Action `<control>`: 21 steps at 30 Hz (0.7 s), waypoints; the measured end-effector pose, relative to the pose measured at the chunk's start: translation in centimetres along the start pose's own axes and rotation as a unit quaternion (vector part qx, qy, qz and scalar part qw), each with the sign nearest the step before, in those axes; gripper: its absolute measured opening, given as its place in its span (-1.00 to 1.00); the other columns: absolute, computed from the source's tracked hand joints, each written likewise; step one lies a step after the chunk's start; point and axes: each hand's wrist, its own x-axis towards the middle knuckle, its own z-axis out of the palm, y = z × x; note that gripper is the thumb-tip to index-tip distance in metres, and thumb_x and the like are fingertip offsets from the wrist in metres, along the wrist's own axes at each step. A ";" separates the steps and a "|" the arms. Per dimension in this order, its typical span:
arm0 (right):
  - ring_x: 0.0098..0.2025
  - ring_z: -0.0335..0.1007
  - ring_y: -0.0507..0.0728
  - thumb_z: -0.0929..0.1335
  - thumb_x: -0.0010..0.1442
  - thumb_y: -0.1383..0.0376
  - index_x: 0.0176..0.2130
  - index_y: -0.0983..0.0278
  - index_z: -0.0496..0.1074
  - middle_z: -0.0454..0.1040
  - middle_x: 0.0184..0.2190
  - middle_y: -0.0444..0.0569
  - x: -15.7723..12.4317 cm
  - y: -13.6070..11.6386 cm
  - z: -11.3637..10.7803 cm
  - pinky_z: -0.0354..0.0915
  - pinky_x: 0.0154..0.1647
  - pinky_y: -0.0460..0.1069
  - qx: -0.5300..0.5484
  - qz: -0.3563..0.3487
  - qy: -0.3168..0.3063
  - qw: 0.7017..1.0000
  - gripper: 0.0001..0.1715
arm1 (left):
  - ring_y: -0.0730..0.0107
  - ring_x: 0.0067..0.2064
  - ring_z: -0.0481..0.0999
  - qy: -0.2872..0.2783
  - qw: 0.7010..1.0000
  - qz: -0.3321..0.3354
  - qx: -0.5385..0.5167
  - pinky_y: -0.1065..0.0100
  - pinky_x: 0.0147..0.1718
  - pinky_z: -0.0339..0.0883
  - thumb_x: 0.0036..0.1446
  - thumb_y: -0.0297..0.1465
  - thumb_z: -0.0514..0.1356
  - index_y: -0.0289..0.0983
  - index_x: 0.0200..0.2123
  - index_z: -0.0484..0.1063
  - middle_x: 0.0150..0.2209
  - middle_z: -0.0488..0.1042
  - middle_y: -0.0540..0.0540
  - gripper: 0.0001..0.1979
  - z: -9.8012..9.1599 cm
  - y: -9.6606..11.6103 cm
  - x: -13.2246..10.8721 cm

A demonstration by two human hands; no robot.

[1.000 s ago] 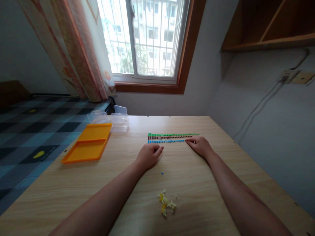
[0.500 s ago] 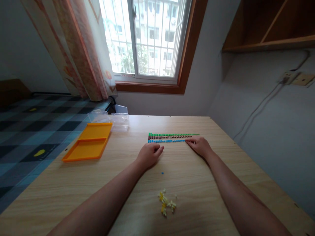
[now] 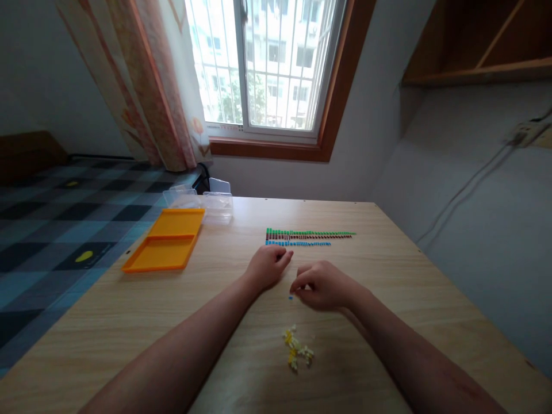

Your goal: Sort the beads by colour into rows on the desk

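Note:
Three rows of small pieces lie across the table: a green row (image 3: 311, 233), a dark brown row (image 3: 319, 236) and a blue row (image 3: 309, 244). My left hand (image 3: 268, 267) rests just below the left end of the blue row, fingers curled, with nothing visible in it. Over a single blue piece (image 3: 290, 298) hovers my right hand (image 3: 321, 284), its thumb and index finger apart and bent down beside the piece. Nearer to me is a small pile of yellow and cream pieces (image 3: 296, 349).
An open orange tray (image 3: 168, 251) lies at the left of the wooden table (image 3: 233, 339). Clear plastic boxes (image 3: 215, 208) stand behind it near the far edge. A bed with a checked cover (image 3: 90, 213) adjoins on the left.
My right hand has moved from the right end of the blue row toward me and left, to the lone blue piece. The whole view has shifted slightly.

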 end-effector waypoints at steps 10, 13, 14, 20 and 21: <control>-0.37 0.44 -0.01 0.35 0.16 0.42 -0.27 0.17 0.61 0.58 -0.35 -0.15 0.4 -0.7 0.7 0.23 -0.31 -0.12 0.006 -0.004 -0.052 0.999 -0.76 | 0.46 -0.55 0.12 -0.001 1.000 -0.014 -0.015 0.32 -0.48 -0.11 0.24 -0.25 0.05 -0.26 -0.67 0.09 -0.67 0.10 0.07 -0.54 -0.2 0.2 0.0; -0.36 0.44 -0.01 0.35 0.19 0.40 -0.27 0.17 0.60 0.58 -0.35 -0.14 0.5 -0.7 0.6 0.24 -0.30 -0.12 0.002 -0.001 -0.047 0.999 -0.77 | 0.45 -0.54 0.13 -0.002 1.000 -0.010 -0.011 0.32 -0.48 -0.11 0.24 -0.24 0.05 -0.26 -0.67 0.09 -0.66 0.11 0.07 -0.54 -0.2 0.2 0.0; -0.36 0.44 0.00 0.34 0.20 0.39 -0.27 0.17 0.60 0.58 -0.35 -0.14 0.4 -0.8 0.6 0.23 -0.30 -0.12 -0.001 0.000 -0.044 0.999 -0.78 | 0.45 -0.54 0.13 -0.003 1.000 -0.010 -0.010 0.32 -0.47 -0.11 0.24 -0.24 0.05 -0.26 -0.67 0.08 -0.66 0.10 0.07 -0.54 -0.3 0.3 0.0; -0.39 0.41 0.00 0.35 0.19 0.39 -0.31 0.17 0.59 0.57 -0.36 -0.14 0.4 -1.2 0.8 0.20 -0.34 -0.11 -0.022 -0.003 -0.036 0.999 -0.80 | 0.44 -0.53 0.13 -0.008 1.000 -0.021 -0.010 0.32 -0.47 -0.10 0.24 -0.23 0.04 -0.25 -0.67 0.07 -0.65 0.10 0.07 -0.55 -0.3 0.3 0.1; -0.39 0.41 0.01 0.36 0.18 0.40 -0.31 0.17 0.59 0.57 -0.36 -0.14 0.5 -1.2 0.8 0.20 -0.34 -0.11 -0.023 -0.002 -0.034 0.999 -0.80 | 0.45 -0.53 0.13 -0.008 1.000 -0.021 -0.009 0.32 -0.47 -0.10 0.24 -0.23 0.04 -0.25 -0.67 0.07 -0.66 0.10 0.07 -0.55 -0.3 0.3 0.1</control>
